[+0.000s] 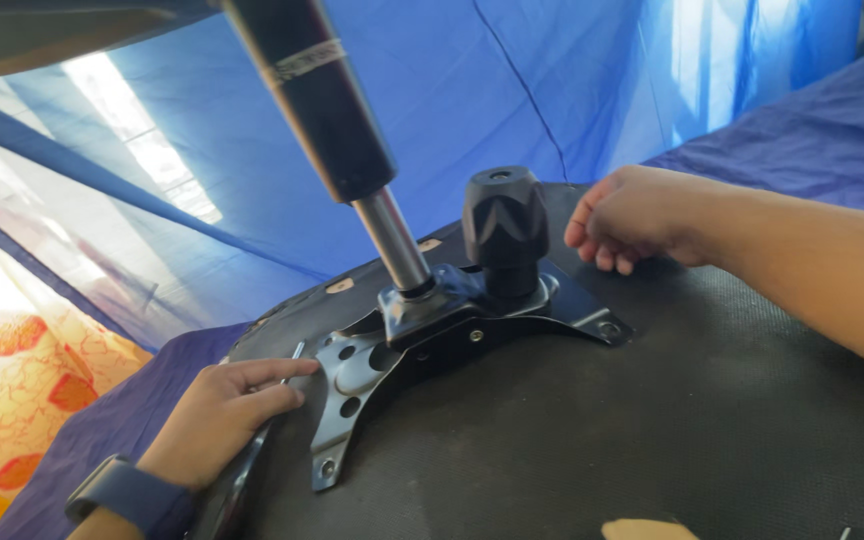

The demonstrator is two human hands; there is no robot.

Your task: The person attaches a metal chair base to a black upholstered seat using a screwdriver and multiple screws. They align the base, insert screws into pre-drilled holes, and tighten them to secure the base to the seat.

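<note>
My left hand [227, 415], a dark watch at its wrist, rests on the near-left edge of an upturned chair seat [572, 440], fingers curled around a thin metal tool [287, 368] whose tip points up and to the right. I cannot tell what kind of tool it is, since my fingers hide most of it. Just right of that tip, almost touching, lies the black metal mounting plate [422, 345], fixed flat to the seat's dark underside. Its long axis runs from a screw hole at the lower left, close by my left hand, to a far corner at the upper right. My right hand [632, 215] is loosely clenched, knuckles down on the seat's far edge, holding nothing I can see, near that far corner. From the plate's middle rise a black ribbed knob [505, 225] and a gas-lift cylinder [327, 110], tilted up and to the left. Blue tarpaulin [512, 90] hangs behind.
</note>
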